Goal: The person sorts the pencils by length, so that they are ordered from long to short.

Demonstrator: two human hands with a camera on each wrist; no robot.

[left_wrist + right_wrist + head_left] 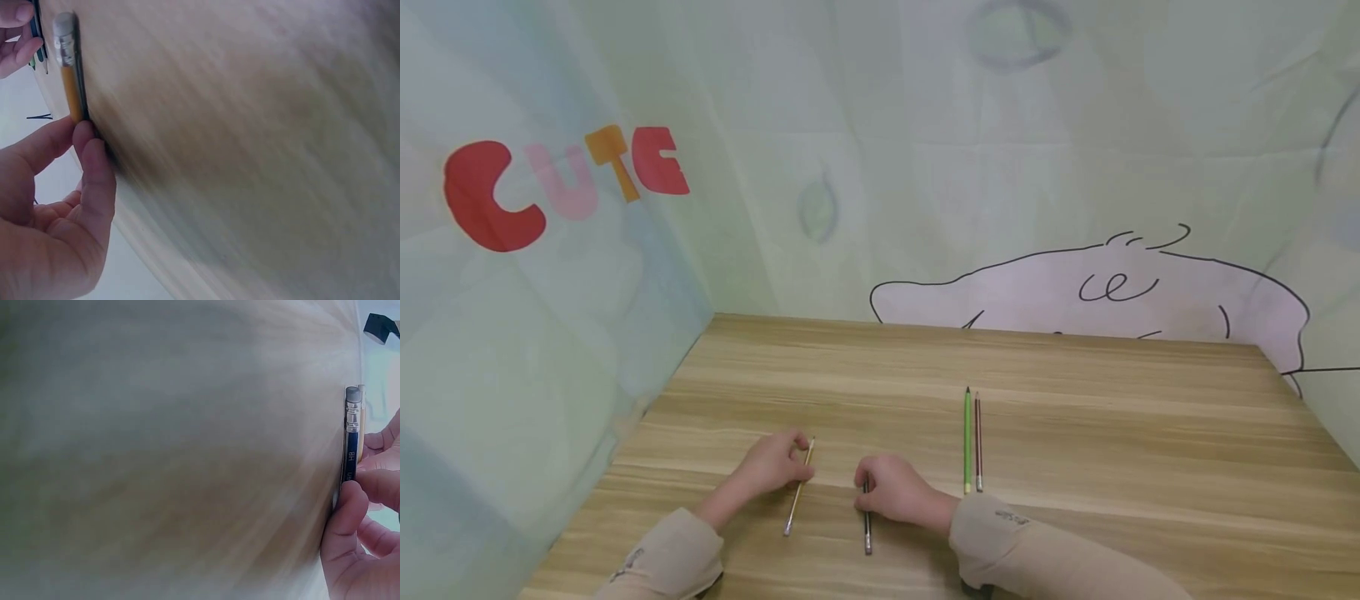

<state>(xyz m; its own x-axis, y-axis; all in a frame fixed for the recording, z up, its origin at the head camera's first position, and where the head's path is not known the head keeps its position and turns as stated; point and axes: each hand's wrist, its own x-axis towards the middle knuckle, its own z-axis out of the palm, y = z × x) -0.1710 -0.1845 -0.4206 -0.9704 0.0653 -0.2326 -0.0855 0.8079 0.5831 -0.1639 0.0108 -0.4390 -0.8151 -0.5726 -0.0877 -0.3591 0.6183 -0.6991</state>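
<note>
My left hand [772, 462] pinches a yellow pencil [795, 502] between thumb and fingers, its eraser end pointing toward me. In the left wrist view that pencil [70, 87] shows a pale eraser and a silver ferrule, low over the wood. To its right, my right hand [895, 487] pinches a dark pencil [868, 533], whose upper part is hidden behind the fingers. "HB" is printed on this pencil [351, 444] in the right wrist view, below a grey eraser and silver ferrule. Both pencils lie roughly lengthwise before me, a short gap apart.
A green pencil [967, 442] and a dark red pencil [978, 442] lie side by side on the wooden table [1112, 467], just beyond the right sleeve [1000, 533]. Printed cloth walls [775, 208] stand along the table's back and left edges.
</note>
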